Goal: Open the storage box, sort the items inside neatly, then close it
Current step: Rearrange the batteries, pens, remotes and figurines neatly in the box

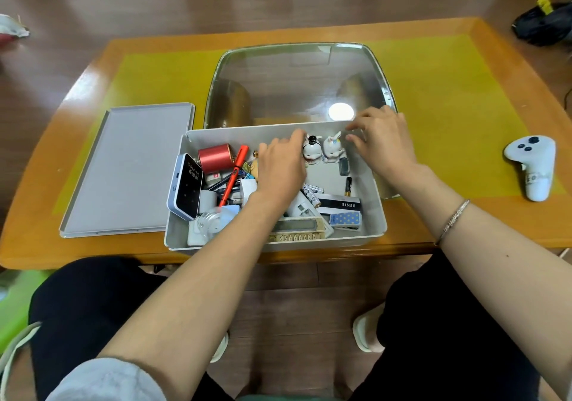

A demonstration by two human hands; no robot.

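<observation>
The white storage box [376, 214] stands open at the table's near edge. Its grey lid [130, 168] lies flat to its left. Inside are a red cylinder [215, 157], an orange pen [232, 177], a phone-like device [185, 187], batteries [312, 193], a black BENTE box [340, 204], a dotted stapler [345, 218] and a remote [297, 230]. Two white rabbit figurines stand upright at the back wall. My left hand [281, 165] curls its fingers round the left figurine [311, 151]. My right hand [383, 143] hovers with relaxed fingers just right of the other figurine [332, 149], holding nothing.
A large clear plastic cover [297, 84] lies behind the box. A white game controller [530, 165] lies on the yellow mat [448, 97] at the right. A small grey bottle [344, 165] stands beside the figurines. A dark bag [544, 22] lies on the floor beyond the table.
</observation>
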